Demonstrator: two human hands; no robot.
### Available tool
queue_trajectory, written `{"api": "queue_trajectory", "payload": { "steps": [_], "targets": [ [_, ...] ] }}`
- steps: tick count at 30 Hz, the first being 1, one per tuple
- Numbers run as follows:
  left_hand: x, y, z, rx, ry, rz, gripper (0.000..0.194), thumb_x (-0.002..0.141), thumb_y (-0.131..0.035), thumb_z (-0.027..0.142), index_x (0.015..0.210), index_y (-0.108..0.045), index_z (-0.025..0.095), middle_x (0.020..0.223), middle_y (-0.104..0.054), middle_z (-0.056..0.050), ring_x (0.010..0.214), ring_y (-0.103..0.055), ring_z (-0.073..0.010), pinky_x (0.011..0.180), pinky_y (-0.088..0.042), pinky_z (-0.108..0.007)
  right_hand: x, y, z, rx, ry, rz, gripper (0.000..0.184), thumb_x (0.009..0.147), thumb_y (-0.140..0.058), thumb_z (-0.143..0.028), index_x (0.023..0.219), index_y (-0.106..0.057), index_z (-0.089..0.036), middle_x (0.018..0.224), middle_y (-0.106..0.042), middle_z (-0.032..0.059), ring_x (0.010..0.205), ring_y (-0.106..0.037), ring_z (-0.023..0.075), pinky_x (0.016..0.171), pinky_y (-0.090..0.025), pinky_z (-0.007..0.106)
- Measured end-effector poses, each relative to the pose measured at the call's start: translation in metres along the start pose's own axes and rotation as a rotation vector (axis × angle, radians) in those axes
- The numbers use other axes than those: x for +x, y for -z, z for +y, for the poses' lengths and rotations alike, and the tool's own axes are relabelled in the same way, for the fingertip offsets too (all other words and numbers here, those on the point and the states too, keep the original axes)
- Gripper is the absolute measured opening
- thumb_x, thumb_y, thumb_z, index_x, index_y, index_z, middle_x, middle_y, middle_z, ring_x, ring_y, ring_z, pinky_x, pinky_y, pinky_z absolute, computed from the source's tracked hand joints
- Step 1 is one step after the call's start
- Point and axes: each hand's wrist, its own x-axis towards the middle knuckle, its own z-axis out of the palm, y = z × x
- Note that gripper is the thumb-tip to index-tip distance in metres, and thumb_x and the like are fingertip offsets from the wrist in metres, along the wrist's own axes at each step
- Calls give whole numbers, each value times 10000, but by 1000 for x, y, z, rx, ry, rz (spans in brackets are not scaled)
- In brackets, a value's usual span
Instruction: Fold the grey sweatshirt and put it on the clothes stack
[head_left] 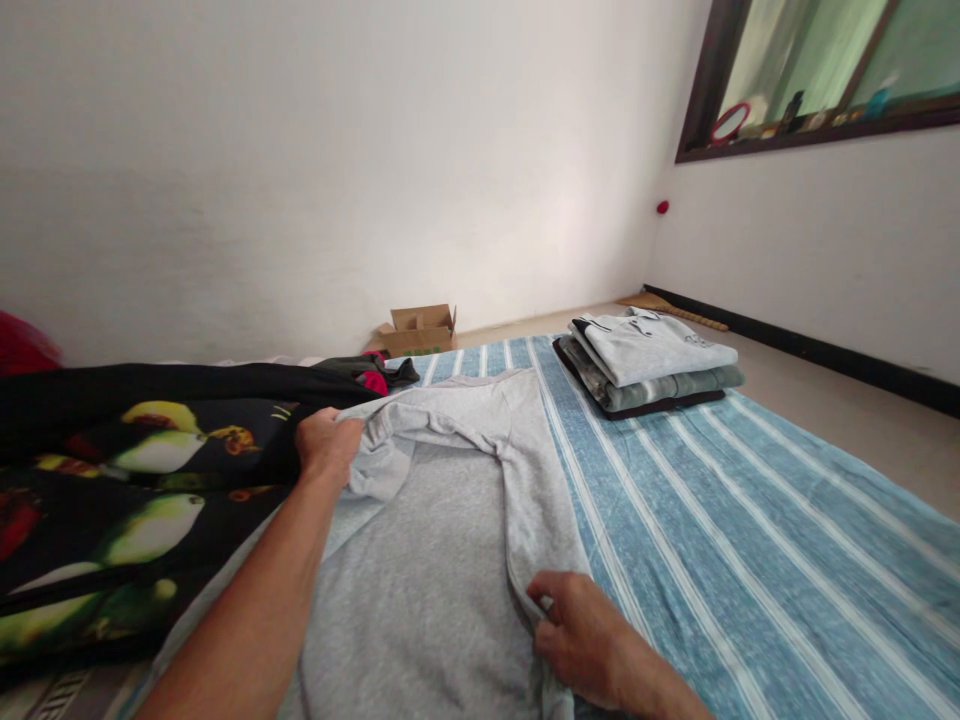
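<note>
A light grey long-sleeved top (420,540) lies spread on a blue striped sheet, its right side turned inward along its length. My left hand (330,445) is closed on the bunched cloth at the top's upper left. Lower down, my right hand (577,635) pinches the folded right edge. Between my hands the cloth lies fairly flat, with creases near the upper part. The fingertips of my left hand are partly hidden by fabric.
A stack of folded clothes (649,360) sits on the striped sheet (712,500) at the right. Dark patterned clothing (150,480) lies to the left. Behind are an open cardboard box (420,330) and a white wall (337,180). A window ledge (810,135) holds a small mirror (730,122).
</note>
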Motion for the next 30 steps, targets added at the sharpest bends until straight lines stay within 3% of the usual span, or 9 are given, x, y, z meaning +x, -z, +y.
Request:
{"api": "queue_trajectory", "payload": {
  "steps": [5,11,15,17,20,23,25,28,30],
  "targets": [
    [0,4,4,290,-91,-131,216,575,-589,142,778,-658,115,811,-685,-111,827,-626,-283,615,-409,-262,-3,3,0,-8,35,-1,187,603,-438,-53,680,-539,-190,506,-374,-59,496,-371,82,469,-188,225],
    [-17,12,26,498,-72,-186,364,693,-571,213,1049,-606,143,1095,-658,-177,981,-623,-322,697,-473,-329,-5,6,-3,-23,17,-10,217,632,-450,-62,747,-589,-183,505,-396,-59,485,-389,84,462,-184,224],
    [-26,14,33,592,-65,-191,381,778,-515,248,1137,-546,123,1106,-635,-210,1009,-611,-350,756,-476,-402,-7,8,-6,-37,17,-19,190,669,-474,-81,760,-614,-173,519,-417,-53,500,-398,88,471,-204,219],
    [-28,11,31,616,-126,-173,373,801,-486,230,1145,-528,90,1104,-619,-230,1019,-596,-364,770,-472,-435,-8,8,-6,-41,32,-12,137,725,-519,-150,789,-639,-167,546,-462,-41,524,-420,97,488,-234,215],
    [-35,5,30,648,-338,-67,348,789,-491,179,1113,-538,63,1178,-557,-250,1117,-512,-387,825,-450,-479,-10,8,-6,-17,29,-2,233,802,-580,-365,860,-673,-160,606,-545,-7,576,-470,118,524,-284,214],
    [-57,-4,35,560,-660,18,331,759,-487,115,1080,-566,96,1271,-500,-221,1232,-407,-368,940,-386,-505,-9,8,-5,30,26,-11,407,826,-553,-532,900,-690,-155,612,-567,9,594,-491,129,536,-298,218],
    [-81,-13,39,437,-876,-85,318,754,-474,96,1049,-589,117,1285,-503,-188,1253,-401,-327,1004,-352,-481,-9,7,-6,27,35,-8,420,845,-534,-537,891,-699,-154,601,-566,10,587,-491,126,539,-295,220],
    [-125,-34,43,267,-1128,-383,306,799,-407,84,1013,-610,167,1236,-558,-118,1222,-456,-235,1044,-354,-392,-12,5,-7,9,48,2,328,863,-542,-444,866,-698,-156,575,-559,-1,549,-466,110,533,-286,219],
    [-152,-53,42,195,-1185,-579,283,848,-412,141,1050,-603,196,1257,-558,-85,1231,-456,-196,1058,-349,-335,-17,2,-7,23,88,22,260,863,-544,-372,901,-687,-158,557,-549,-17,519,-446,99,522,-286,216]
  ]
}}
